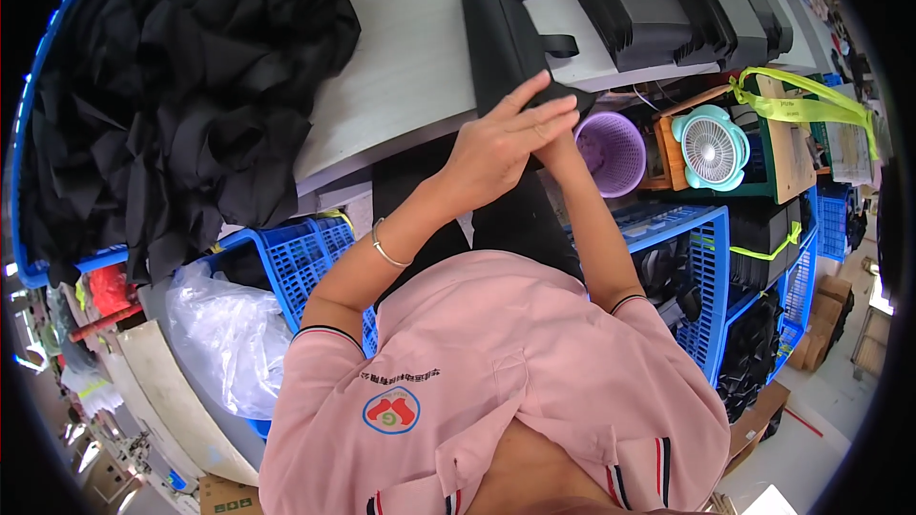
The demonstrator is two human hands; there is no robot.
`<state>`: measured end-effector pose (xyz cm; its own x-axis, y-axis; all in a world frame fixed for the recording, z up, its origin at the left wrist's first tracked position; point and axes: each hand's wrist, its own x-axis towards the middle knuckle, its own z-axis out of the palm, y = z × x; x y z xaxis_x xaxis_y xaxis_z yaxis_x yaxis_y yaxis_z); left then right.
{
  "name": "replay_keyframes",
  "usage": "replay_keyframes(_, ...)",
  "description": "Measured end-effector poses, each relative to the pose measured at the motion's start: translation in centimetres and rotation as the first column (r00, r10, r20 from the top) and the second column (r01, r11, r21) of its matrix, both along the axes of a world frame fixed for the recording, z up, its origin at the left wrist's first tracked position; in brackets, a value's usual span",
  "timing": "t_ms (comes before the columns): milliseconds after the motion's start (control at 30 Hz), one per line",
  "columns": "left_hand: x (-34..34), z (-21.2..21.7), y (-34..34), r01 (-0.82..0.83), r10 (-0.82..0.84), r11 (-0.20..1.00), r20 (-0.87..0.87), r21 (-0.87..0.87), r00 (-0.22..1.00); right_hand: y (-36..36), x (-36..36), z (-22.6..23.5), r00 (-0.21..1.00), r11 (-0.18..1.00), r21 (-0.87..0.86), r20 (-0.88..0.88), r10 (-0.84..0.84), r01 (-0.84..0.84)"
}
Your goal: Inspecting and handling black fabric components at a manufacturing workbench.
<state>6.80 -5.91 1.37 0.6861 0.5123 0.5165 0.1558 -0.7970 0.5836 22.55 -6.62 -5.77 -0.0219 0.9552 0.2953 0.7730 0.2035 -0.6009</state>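
A long black fabric piece (506,43) lies on the grey table in front of me, its far end folded over to the right. A small black strap loop (560,45) sticks out from its right side. At the piece's near end my left hand (501,145) is held with its fingers stretched out to the right and slightly apart. My right hand (557,151) meets it there, mostly hidden under the left fingers. Whether the right fingers grip the fabric is hidden. A thin bracelet (380,243) circles my left wrist.
A big heap of black fabric pieces (191,67) fills a blue crate at left. Stacks of black panels (634,14) line the table's (410,48) far right. Near my right arm stand a purple basket (611,154), a turquoise fan (711,148) and blue crates (711,277).
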Motion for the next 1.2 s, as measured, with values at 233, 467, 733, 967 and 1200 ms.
replay_keyframes(233, -2.6, 0.2, -3.2, -0.347, 0.377, 0.924, 0.239, -0.159, 0.895, 0.0, -0.7, 3.7, -0.045, 0.933, -0.356, -0.933, -0.358, -0.043)
replay_keyframes(467, 0.5, -0.5, -3.0, -0.557, 0.617, 0.784, 0.240, -0.275, 0.750, -0.8, -2.0, 7.0, -0.077, 0.935, -0.350, -0.932, -0.354, -0.060)
replay_keyframes(733, 1.5, 0.6, -2.9, -0.408, 0.571, 0.813, 0.434, -0.414, 0.697, -1.6, -1.7, 5.7, -0.101, 0.967, -0.244, -0.963, -0.250, -0.067)
replay_keyframes(967, 0.9, 1.2, -3.3, -0.436, 0.566, 0.823, 0.462, -0.364, 0.683, -1.4, -2.2, 5.5, -0.144, 0.953, -0.303, -0.944, -0.296, 0.024)
replay_keyframes(1200, 0.5, 2.0, -3.7, -0.441, 0.538, 0.843, 0.489, -0.308, 0.687, -1.5, -2.9, 6.2, -0.111, 0.885, -0.456, -0.888, -0.446, 0.091)
